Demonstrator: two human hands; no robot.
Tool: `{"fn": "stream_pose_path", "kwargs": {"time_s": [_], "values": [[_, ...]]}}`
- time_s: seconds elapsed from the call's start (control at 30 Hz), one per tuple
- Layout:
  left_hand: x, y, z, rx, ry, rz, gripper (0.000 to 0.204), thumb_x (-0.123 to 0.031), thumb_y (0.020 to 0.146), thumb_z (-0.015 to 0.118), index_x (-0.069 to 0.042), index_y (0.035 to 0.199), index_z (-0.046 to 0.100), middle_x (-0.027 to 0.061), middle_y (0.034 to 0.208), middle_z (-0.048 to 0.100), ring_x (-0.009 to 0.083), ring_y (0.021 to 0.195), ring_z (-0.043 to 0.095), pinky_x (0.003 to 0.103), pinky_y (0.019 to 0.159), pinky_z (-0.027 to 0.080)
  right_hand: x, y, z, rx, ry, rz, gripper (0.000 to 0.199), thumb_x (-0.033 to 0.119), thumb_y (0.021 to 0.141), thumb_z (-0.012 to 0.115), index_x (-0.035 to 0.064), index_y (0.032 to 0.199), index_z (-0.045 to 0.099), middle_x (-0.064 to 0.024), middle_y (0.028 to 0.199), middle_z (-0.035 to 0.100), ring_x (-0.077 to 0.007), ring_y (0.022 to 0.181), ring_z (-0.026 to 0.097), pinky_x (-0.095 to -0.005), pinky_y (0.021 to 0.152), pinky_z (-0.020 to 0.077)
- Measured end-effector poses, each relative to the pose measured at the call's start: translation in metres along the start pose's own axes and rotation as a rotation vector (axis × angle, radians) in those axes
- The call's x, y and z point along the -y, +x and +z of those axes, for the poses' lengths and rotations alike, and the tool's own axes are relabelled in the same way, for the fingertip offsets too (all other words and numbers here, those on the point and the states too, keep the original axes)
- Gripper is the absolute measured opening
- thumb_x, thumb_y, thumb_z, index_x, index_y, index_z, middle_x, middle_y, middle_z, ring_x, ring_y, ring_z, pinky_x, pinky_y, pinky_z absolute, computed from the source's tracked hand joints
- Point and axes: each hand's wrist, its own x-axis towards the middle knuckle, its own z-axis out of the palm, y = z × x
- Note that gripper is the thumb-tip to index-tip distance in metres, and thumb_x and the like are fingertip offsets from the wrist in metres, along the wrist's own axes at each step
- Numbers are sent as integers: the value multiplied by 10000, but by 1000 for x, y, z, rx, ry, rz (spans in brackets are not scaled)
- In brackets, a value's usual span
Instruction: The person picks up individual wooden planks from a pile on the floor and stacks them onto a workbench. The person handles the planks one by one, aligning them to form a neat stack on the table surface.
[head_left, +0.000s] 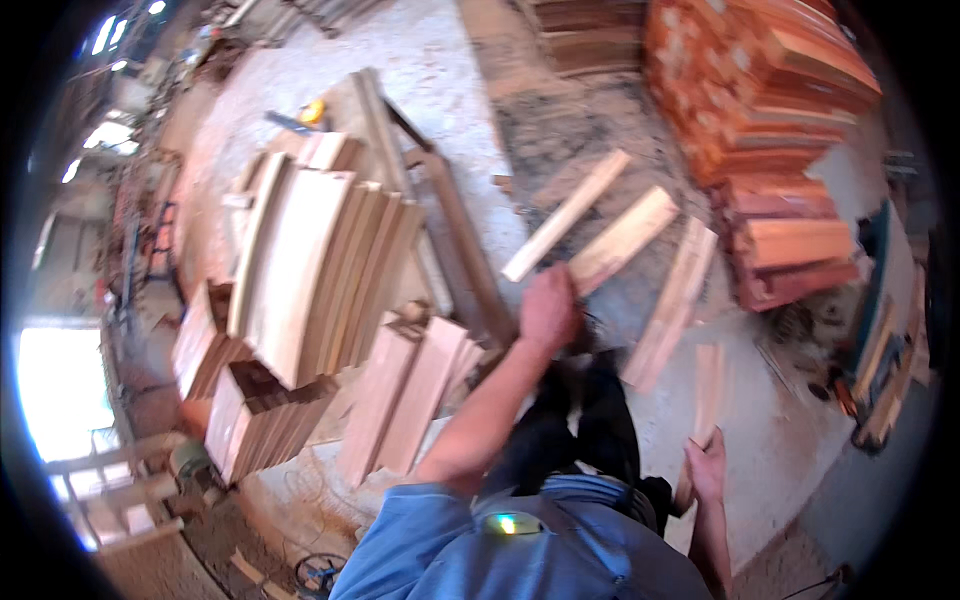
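My left hand point(550, 310) reaches forward, its fingers closed at the near end of a pale wooden board point(625, 238) that slants away to the right. How far the fingers wrap it is blurred. Low on the right, my right hand point(706, 468) grips a narrow wooden strip point(709, 385), which points away from me. Between the hands lies a pinkish board point(672, 305), angled the same way. A slim light board point(567, 214) rests just left of the one at my left hand.
A tall stack of pale boards point(300, 265) stands on a bench at the left, with shorter pinkish boards point(385, 395) beside it. A large reddish wood pile point(745, 90) rises at the far right. A yellow tape measure point(313, 111) sits behind the stack.
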Motion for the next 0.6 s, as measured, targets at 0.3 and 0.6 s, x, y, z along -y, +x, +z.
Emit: {"fn": "stream_pose_path", "kwargs": {"time_s": [0.3, 0.6], "values": [[5, -13, 12, -163, 159, -13, 361, -149, 744, 699, 5, 1034, 550, 211, 980, 582, 418, 930, 575, 507, 805, 500, 23, -2, 2, 9, 45, 76, 669, 183, 786, 765, -37, 1350, 482, -130, 1125, 646, -202, 1027, 620, -351, 900, 509], [-4, -35, -19, 77, 72, -227, 551, -396, 887, 717, -8, 1240, 546, 228, 1021, 632, 439, 921, 627, 502, 803, 525, 11, -5, 4, 15, 66, 122, 622, 195, 787, 782, -41, 1292, 506, -141, 1072, 659, -210, 981, 629, -363, 871, 519]]}}
